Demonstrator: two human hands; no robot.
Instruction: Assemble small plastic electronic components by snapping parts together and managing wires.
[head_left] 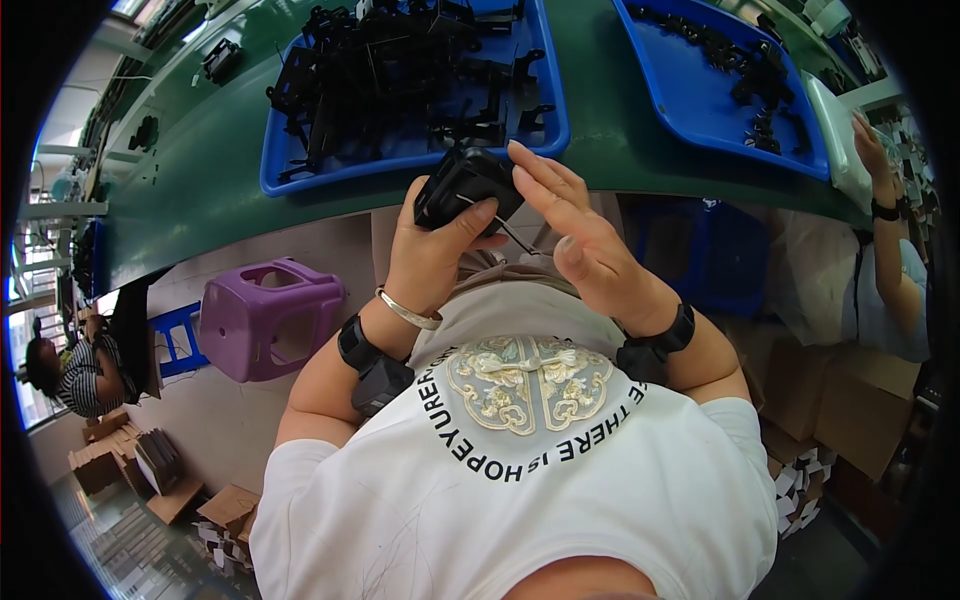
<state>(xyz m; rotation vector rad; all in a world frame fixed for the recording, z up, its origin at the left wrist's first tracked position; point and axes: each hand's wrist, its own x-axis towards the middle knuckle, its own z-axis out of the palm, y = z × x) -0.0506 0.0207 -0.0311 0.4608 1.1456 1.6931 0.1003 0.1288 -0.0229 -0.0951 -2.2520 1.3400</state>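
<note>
My left hand (pixel 437 250) is closed round a boxy black plastic housing (pixel 462 188), its thumb pressed on the near face. A thin light-coloured wire or rod (pixel 516 235) runs from under that thumb, slanting down to the right. My right hand (pixel 590 235) is open beside the housing, fingers stretched out and its fingertips at the right edge; whether they touch it I cannot tell. Just beyond both hands, a blue tray (pixel 350 178) on the green table holds a heap of black plastic parts (pixel 370 80).
A second blue tray (pixel 690 125) with small black parts lies at the far right, beside a white package (pixel 835 140) and another person's hand (pixel 872 155). Loose black parts (pixel 221 62) lie on the green table (pixel 180 190). A purple stool (pixel 235 320) stands to the left; cardboard boxes sit on the floor.
</note>
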